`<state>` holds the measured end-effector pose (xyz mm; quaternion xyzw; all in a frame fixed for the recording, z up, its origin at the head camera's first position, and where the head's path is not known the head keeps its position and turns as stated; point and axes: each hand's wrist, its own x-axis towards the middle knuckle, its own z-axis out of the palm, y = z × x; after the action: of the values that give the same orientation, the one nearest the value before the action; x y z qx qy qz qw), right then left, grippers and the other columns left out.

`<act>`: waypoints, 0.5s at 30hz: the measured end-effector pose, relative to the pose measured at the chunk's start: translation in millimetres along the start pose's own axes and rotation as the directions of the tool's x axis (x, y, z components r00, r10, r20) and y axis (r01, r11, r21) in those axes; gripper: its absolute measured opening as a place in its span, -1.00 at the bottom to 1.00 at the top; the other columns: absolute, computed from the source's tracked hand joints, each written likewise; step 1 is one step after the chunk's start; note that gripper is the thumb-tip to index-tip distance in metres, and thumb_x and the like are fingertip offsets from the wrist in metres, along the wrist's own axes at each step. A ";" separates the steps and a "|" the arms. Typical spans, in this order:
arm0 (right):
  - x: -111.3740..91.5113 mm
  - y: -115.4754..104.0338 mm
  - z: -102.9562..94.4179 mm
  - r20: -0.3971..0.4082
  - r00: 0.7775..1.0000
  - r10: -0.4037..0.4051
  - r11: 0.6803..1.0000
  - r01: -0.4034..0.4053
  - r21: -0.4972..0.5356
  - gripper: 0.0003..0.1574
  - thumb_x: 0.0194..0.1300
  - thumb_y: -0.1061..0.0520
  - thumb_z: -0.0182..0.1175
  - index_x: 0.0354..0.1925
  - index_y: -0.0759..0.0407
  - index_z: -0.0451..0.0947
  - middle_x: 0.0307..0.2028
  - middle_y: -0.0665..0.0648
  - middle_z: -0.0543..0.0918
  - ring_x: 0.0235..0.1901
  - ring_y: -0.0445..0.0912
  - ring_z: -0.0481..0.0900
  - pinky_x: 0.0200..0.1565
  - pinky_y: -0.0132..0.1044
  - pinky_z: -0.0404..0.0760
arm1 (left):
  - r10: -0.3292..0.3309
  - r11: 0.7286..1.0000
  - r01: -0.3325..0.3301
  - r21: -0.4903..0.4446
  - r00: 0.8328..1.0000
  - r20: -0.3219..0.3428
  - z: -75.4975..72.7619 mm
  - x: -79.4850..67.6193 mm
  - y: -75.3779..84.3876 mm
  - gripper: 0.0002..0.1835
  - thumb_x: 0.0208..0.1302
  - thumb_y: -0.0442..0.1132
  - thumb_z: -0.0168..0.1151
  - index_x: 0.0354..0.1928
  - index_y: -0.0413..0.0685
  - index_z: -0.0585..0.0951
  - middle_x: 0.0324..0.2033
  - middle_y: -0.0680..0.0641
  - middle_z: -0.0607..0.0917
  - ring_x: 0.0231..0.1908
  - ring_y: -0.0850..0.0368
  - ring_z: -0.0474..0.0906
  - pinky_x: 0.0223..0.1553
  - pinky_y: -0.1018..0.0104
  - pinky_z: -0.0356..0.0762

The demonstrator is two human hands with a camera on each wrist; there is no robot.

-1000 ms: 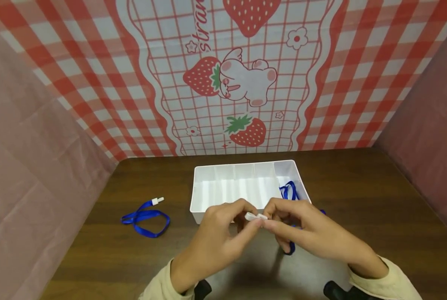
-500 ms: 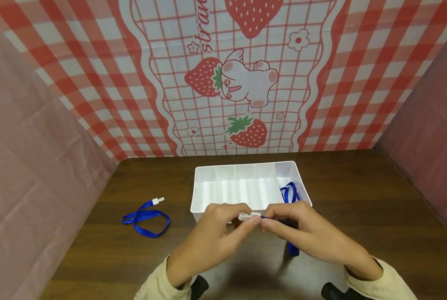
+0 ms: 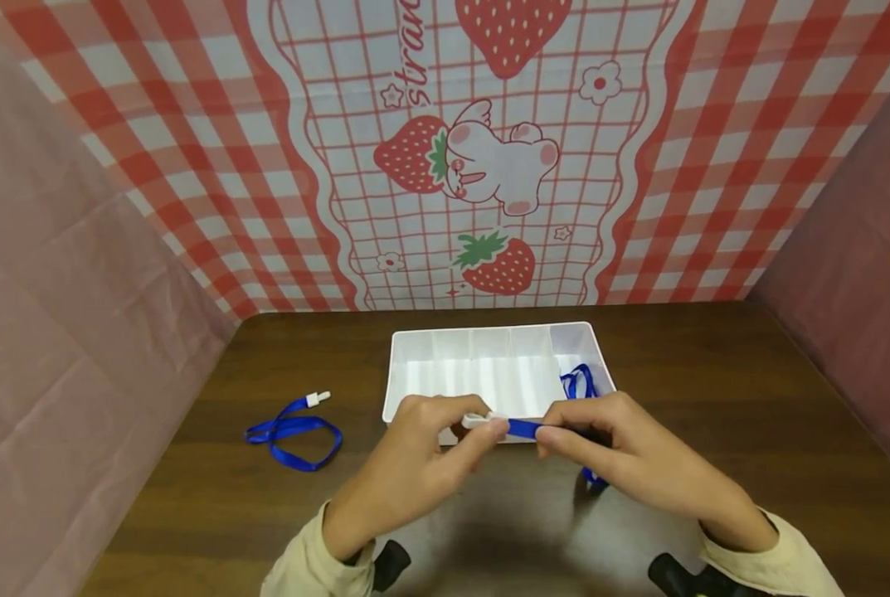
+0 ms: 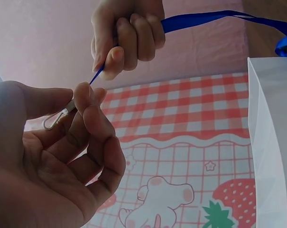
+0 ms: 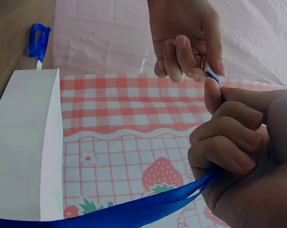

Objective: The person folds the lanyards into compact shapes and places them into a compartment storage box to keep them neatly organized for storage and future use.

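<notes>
My left hand (image 3: 403,468) pinches the white plastic clip (image 3: 477,421) of a blue lanyard between thumb and fingers. In the left wrist view, the hook end of the clip (image 4: 53,121) sticks out past the fingers. Close beside it, my right hand (image 3: 642,460) pinches the blue strap (image 3: 522,429), and a short flat stretch shows between the two hands. The right wrist view has the remaining fingers curled, with the rest of the strap (image 5: 148,204) trailing out from under them. Part of the strap hangs below the right hand.
Behind the hands stands a white divided box (image 3: 489,329); another blue strap (image 3: 581,381) lies in its right compartment. A second blue lanyard (image 3: 286,429) with a white clip lies looped on the brown table (image 3: 213,489) at left. A strawberry-patterned cloth (image 3: 504,249) hangs behind.
The hands have drawn slightly apart, exposing blue strap between them. The clip has shifted left and a little up with the left hand. The lanyard on the table stays put.
</notes>
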<state>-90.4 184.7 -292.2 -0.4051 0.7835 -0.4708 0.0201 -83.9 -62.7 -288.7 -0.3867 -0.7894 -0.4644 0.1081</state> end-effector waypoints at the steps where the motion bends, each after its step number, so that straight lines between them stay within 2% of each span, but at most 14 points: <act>1: -0.1 0.2 -0.7 0.000 1.000 -0.003 1.000 0.003 -0.004 -0.67 0.44 0.33 0.11 -0.28 -0.12 0.59 -0.52 -0.11 0.47 -0.52 -0.31 0.39 -0.52 -0.39 0.45 | -0.014 1.000 0.014 -0.004 1.000 0.000 -0.7 -0.2 0.1 -0.72 0.49 -0.16 0.13 -0.46 0.03 0.58 -0.69 0.20 0.52 -0.65 0.45 0.43 -0.59 0.56 0.45; 6: -0.4 -0.5 -5.4 -0.001 1.000 -0.006 1.000 0.006 -0.025 -0.66 0.45 0.32 0.11 -0.30 -0.13 0.60 -0.49 -0.15 0.50 -0.50 -0.28 0.42 -0.48 -0.38 0.45 | -0.069 0.998 0.069 0.001 0.997 -0.030 -8.7 -1.9 -1.2 -0.76 0.47 -0.15 0.17 -0.42 0.04 0.64 -0.68 0.20 0.57 -0.62 0.42 0.49 -0.56 0.46 0.47; 15: -4.2 3.5 -17.0 -0.009 1.000 0.027 0.999 -0.027 -0.041 -0.69 0.46 0.29 0.11 -0.31 -0.11 0.60 -0.53 -0.12 0.47 -0.53 -0.29 0.35 -0.54 -0.37 0.41 | -0.098 0.995 0.098 -0.003 0.993 -0.071 -24.3 -3.4 -5.7 -0.79 0.45 -0.16 0.20 -0.41 0.08 0.67 -0.70 0.24 0.55 -0.66 0.36 0.43 -0.57 0.41 0.42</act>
<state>-96.8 200.5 -286.8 -0.3929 0.7985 -0.4558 0.0150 -90.3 -85.9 -280.9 -0.3308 -0.8031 -0.4823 0.1135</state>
